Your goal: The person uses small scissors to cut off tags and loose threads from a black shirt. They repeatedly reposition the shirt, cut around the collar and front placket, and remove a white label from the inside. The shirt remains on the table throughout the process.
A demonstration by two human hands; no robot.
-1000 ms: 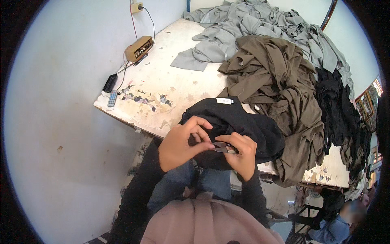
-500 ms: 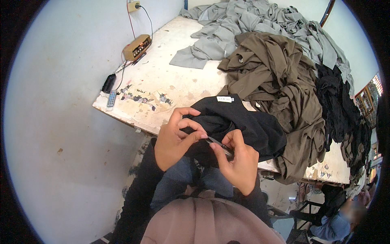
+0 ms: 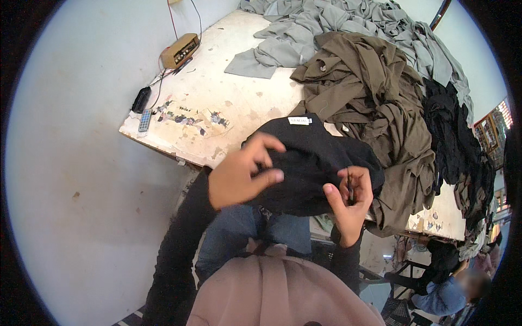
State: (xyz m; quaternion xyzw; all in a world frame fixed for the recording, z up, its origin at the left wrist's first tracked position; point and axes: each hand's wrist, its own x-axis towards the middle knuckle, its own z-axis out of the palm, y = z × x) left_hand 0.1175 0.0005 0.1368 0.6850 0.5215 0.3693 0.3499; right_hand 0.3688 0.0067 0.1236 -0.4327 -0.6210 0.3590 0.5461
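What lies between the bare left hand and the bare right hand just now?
In the head view, only crumpled black cloth shows between the left hand and the right hand, whose fingers hold a small dark tool.

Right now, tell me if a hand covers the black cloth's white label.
No, the white label shows uncovered on the black cloth, beyond the left hand and right hand.

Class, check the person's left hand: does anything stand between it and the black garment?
Nothing visible does: in this view, the left hand overlaps the left edge of the black garment. The brown fabric lies beyond and to the right.
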